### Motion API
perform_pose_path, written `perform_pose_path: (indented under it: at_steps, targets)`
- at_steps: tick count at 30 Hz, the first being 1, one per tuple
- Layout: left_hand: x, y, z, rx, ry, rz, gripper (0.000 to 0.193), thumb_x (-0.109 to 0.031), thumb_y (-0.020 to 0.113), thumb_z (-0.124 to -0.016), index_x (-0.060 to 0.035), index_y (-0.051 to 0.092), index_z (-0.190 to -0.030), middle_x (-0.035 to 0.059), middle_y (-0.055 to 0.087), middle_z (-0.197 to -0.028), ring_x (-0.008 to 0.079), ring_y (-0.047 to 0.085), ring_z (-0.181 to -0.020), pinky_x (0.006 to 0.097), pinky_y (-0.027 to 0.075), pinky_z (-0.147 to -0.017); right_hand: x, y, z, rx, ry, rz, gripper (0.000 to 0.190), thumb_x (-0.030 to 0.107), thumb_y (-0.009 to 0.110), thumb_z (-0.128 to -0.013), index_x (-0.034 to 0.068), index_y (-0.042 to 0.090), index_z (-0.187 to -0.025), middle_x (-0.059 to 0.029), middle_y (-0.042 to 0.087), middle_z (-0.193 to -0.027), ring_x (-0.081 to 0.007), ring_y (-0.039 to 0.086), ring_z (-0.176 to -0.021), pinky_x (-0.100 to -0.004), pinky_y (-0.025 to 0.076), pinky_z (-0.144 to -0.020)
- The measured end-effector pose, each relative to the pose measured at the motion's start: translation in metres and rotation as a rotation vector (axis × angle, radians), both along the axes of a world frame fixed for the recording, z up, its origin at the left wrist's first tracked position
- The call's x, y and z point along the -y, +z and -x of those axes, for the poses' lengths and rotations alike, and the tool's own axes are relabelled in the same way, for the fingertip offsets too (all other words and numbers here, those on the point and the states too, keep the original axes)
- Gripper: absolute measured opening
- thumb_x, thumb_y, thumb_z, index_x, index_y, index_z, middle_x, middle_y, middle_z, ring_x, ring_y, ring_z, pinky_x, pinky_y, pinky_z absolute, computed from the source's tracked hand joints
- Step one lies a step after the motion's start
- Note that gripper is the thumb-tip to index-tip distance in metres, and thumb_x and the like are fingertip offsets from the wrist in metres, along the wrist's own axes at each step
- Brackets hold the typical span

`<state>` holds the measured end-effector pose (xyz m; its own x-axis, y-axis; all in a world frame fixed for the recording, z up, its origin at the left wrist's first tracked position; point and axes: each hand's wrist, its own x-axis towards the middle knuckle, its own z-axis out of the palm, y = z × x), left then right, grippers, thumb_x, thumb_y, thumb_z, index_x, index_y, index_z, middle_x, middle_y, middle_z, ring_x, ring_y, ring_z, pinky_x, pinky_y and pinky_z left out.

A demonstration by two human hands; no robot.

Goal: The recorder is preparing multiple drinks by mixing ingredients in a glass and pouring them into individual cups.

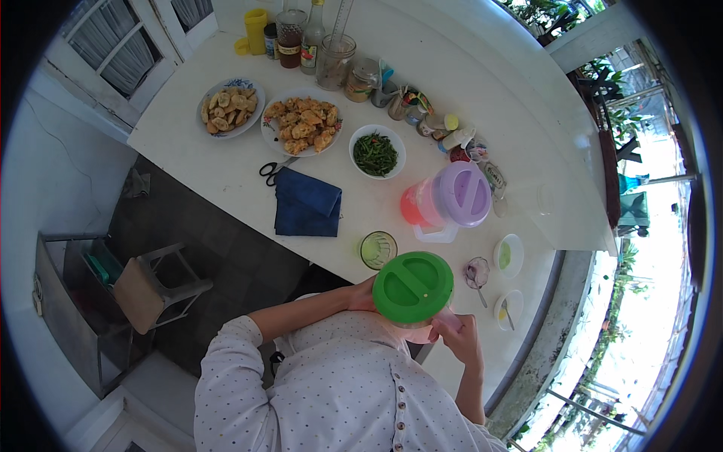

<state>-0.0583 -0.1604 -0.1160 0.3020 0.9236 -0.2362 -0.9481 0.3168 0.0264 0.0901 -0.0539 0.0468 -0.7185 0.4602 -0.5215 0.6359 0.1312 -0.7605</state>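
Observation:
A plastic pitcher with a green lid [413,288] is held close against my body at the table's near edge. My right hand [460,339] grips its pale pink handle [447,319]. On the other side, my left hand [363,295] is against the pitcher's wall, its fingers partly hidden under the lid. Just beyond the lid stands a greenish drinking glass [378,250]. Farther off is a second pitcher with a lilac lid [465,194] and pink-red liquid inside. To the right, a small glass dessert bowl [476,272] has a spoon beside it.
Two small white bowls [509,256] sit at the table's right. A folded blue cloth [308,203] touches black-handled scissors [274,169]. Beyond lie plates of fried food [303,125] and banana-like slices [229,107], plus a bowl of green vegetables [375,155]. Bottles and jars [336,62] line the wall.

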Motion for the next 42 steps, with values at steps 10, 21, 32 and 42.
perform_pose_path:
  at_steps: [10,21,32,42]
  targets:
    - [-0.002,-0.009,-0.006,-0.185,-0.073,-0.055,0.069,-0.062,0.036,-0.080,-0.0098,0.037,-0.125,0.0057,0.041,-0.124,0.0163,0.042,-0.112,0.0351,0.037,-0.092,-0.002,0.000,0.000,0.006,0.007,0.005,0.032,0.028,0.059,-0.079,0.000,0.062,-0.063,-0.0013,0.058,-0.053,-0.0029,0.043,-0.042,-0.0183,0.030,-0.038]
    - [-0.001,-0.001,-0.005,-0.179,-0.038,-0.056,0.063,-0.056,0.042,-0.081,-0.0090,0.039,-0.122,0.0055,0.043,-0.122,0.0144,0.044,-0.109,0.0325,0.039,-0.090,-0.002,0.007,0.002,0.082,-0.004,0.029,0.028,0.019,0.058,-0.076,-0.004,0.061,-0.061,-0.0050,0.058,-0.055,-0.0094,0.054,-0.052,-0.0233,0.044,-0.051]
    - [-0.001,0.001,-0.006,0.064,-0.003,0.019,0.043,-0.036,0.048,-0.085,-0.0023,0.047,-0.112,0.0063,0.052,-0.110,0.0121,0.052,-0.097,0.0263,0.044,-0.085,0.000,0.011,0.004,0.091,0.013,0.021,0.027,0.019,0.059,-0.076,-0.004,0.061,-0.061,-0.0050,0.058,-0.054,-0.0092,0.054,-0.052,-0.0235,0.044,-0.051]
    - [-0.002,-0.016,-0.013,-0.149,-0.063,-0.048,0.066,-0.058,0.040,-0.080,-0.0088,0.037,-0.124,0.0060,0.042,-0.123,0.0159,0.042,-0.111,0.0347,0.038,-0.091,0.001,0.012,0.004,0.106,0.009,-0.003,0.029,0.020,0.059,-0.076,-0.004,0.061,-0.061,-0.0053,0.058,-0.054,-0.0092,0.054,-0.052,-0.0236,0.044,-0.051]
